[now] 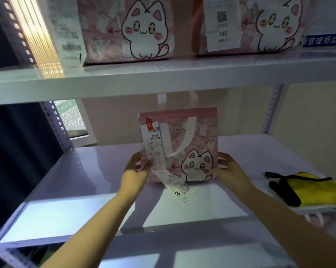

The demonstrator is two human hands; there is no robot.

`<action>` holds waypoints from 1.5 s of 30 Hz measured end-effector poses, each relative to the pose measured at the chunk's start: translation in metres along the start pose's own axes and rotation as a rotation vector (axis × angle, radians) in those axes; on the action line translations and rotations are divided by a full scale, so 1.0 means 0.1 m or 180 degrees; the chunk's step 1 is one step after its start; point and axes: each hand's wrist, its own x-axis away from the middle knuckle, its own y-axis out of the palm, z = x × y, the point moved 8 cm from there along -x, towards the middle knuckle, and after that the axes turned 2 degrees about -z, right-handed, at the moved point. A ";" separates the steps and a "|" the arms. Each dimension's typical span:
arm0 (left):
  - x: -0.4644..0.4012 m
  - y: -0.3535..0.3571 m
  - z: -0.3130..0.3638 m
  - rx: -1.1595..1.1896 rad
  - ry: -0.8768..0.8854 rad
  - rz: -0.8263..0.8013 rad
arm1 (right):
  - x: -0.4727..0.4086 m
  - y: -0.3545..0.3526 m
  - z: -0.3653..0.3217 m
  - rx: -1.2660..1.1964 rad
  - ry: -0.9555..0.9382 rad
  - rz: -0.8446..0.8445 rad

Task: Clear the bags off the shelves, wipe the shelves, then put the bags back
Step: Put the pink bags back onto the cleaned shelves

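Left hand: left hand curls its fingers round the lower left edge of the pink cat-print tote bag with white webbing handles; the thumb lies on the front face, beside the paper slip.
Right hand: right hand holds the lower right edge of the same bag — fingers wrap behind, thumb rests at the front corner.
Bag location: it stands upright at mid-depth on the glossy white middle shelf, between both hands, base apparently on the shelf surface.
Bag orientation: printed cat face points toward the camera; the long axis of the front panel runs roughly vertical, slightly taller than wide, with the pink top band uppermost.
Handling estimate: it looks light and semi-stiff; the panels hold shape but are likely to flex under a hard squeeze. The coated surface may be slippery.
Grip point: the two side edges low down, as held now, or the white handles for a one-hand lift.
Loose part: a long white printed receipt strip hangs from the front and trails onto the shelf — it may snag or tear.
Neighbours: two similar pink cat bags sit on the upper white shelf; a flat yellow pouch with a black strap lies well apart at the right.
Task stage: judged as either lifting off or setting back; the frame cannot settle which.
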 end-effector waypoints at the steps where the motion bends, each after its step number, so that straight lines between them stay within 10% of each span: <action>1: 0.03 -0.04 0.02 0.0080 0.0021 -0.0020 | 0.05 0.02 0.00 0.0002 -0.0018 -0.0013; 24: 1.10 -0.04 0.39 -0.0175 -0.0141 -0.0149 | 0.95 -0.18 -0.25 0.0727 -0.0261 -0.0645; 45: 1.28 -1.38 3.04 -0.1247 0.1604 0.0829 | 1.64 0.47 -2.96 0.1231 -0.2286 -0.1046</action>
